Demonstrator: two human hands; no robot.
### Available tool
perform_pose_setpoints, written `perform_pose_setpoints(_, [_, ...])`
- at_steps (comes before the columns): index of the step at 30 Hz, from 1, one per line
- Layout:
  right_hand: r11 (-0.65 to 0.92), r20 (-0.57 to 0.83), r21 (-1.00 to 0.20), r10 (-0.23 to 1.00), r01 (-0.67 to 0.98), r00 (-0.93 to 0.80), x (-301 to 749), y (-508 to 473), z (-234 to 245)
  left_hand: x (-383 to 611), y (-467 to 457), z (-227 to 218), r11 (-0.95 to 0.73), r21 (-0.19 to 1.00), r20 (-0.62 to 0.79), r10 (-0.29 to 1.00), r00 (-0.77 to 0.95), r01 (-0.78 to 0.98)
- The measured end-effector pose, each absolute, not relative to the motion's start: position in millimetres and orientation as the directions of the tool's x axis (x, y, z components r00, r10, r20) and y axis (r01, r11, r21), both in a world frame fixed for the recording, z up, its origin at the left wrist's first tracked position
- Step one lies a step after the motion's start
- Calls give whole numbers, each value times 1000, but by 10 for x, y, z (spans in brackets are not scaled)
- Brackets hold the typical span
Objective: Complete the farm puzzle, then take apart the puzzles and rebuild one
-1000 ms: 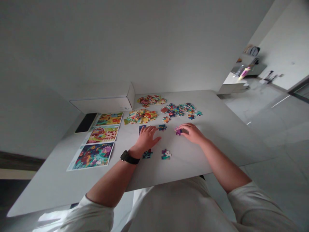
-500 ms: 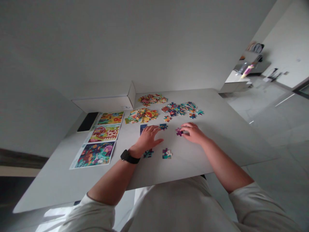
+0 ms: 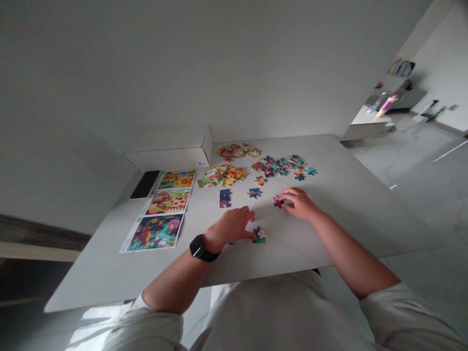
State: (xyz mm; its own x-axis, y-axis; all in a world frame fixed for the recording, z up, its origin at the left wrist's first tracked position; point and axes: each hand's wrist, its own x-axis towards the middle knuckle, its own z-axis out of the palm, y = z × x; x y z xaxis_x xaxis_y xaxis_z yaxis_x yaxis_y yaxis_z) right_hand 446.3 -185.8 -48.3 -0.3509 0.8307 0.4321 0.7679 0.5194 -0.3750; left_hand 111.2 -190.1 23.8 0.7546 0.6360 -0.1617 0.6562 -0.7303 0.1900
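Note:
Between the thumb and fingers of my right hand is a purple puzzle piece, low over the table or resting on it. My left hand, with a black watch at the wrist, has its thumb and fingers apart. Its thumb tip reaches the left edge of a teal puzzle piece with a white figure. Beyond that hand lie a dark blue puzzle section and a blue puzzle piece with an orange mark. Another piece shows only as a sliver beneath my left wrist.
Piles of loose pieces lie farther back: yellow-orange, red-yellow and blue-teal. Three picture sheets run along the left, beside a black phone. A white box stands against the wall.
My left hand has moved nearer the front edge, uncovering the dark blue section and reaching the teal piece. My right hand still holds the purple piece. The whole view has shifted slightly.

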Motion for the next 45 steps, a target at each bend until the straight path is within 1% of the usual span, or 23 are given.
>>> perform_pose_setpoints(9, [561,438,-363,807,744,-395,4446,-1862,-475,1102,-2019,260,-720,182,-194,641,743,669])
perform_pose_setpoints(12, [557,430,-368,812,744,-395,4442,-1868,-452,960,-1908,245,-718,263,-176,621,764,644])
perform_pose_setpoints(14, [550,424,-368,817,750,-391,4441,-1873,-439,808,-1816,240,-685,331,-176,631,756,649])
perform_pose_setpoints(16, [548,425,-367,818,752,-389,4442,-1874,-433,653,-1758,235,-651,374,-177,649,740,661])
perform_pose_setpoints(19, [557,427,-367,812,745,-397,4447,-1867,-438,486,-1784,218,-655,360,-209,637,742,664])
perform_pose_setpoints(22, [568,427,-371,807,735,-408,4453,-1853,-450,406,-1902,181,-684,316,-246,611,753,658])
perform_pose_setpoints(24, [572,422,-370,805,732,-416,4452,-1851,-453,365,-1981,150,-697,278,-241,615,751,661])
perform_pose_setpoints(27, [559,401,-366,816,744,-416,4440,-1864,-441,300,-2056,100,-710,218,-196,640,743,670])
perform_pose_setpoints(30, [538,380,-359,830,762,-408,4419,-1880,-424,260,-2077,56,-710,184,-158,661,734,679])
perform_pose_setpoints(35, [531,346,-349,839,772,-420,4400,-1882,-423,314,-2017,99,-701,138,-143,685,715,699])
perform_pose_setpoints(39, [518,349,-353,845,779,-405,4408,-1880,-406,427,-1862,292,-672,188,-114,709,696,716])
perform_pose_setpoints(42, [488,363,-358,858,796,-363,4420,-1876,-378,532,-1708,432,-636,224,-21,754,656,738])
perform_pose_setpoints(45, [440,369,-364,877,821,-306,4426,-1870,-352,666,-1560,462,-649,211,91,758,646,731])
